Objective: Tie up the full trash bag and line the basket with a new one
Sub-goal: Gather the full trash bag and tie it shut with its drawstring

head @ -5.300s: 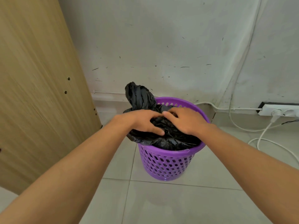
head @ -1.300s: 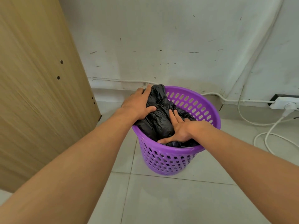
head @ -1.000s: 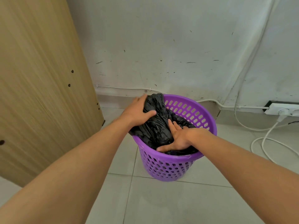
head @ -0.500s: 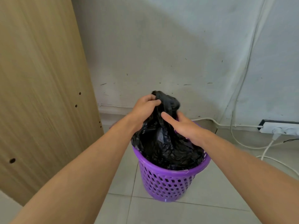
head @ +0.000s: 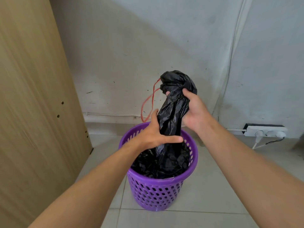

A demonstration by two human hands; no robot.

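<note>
A purple perforated basket [head: 158, 193] stands on the tiled floor by the wall. A black trash bag [head: 172, 112] sits in it, its gathered neck pulled up well above the rim. My right hand [head: 193, 111] is shut around the upper part of the neck. My left hand [head: 156, 134] wraps the neck lower down, just above the rim, with its fingers partly curled around the plastic. A red drawstring loop [head: 148, 102] hangs from the top of the bag on the left side.
A wooden panel [head: 36, 104] stands close on the left. A white power strip [head: 264, 130] with plugs and cables lies against the wall at the right. A white cable [head: 233, 46] runs up the wall corner.
The neck of the bag has been pulled higher above the basket. My right hand rose and closed around its upper part, my left hand slid down toward the rim. The red drawstring came into sight.
</note>
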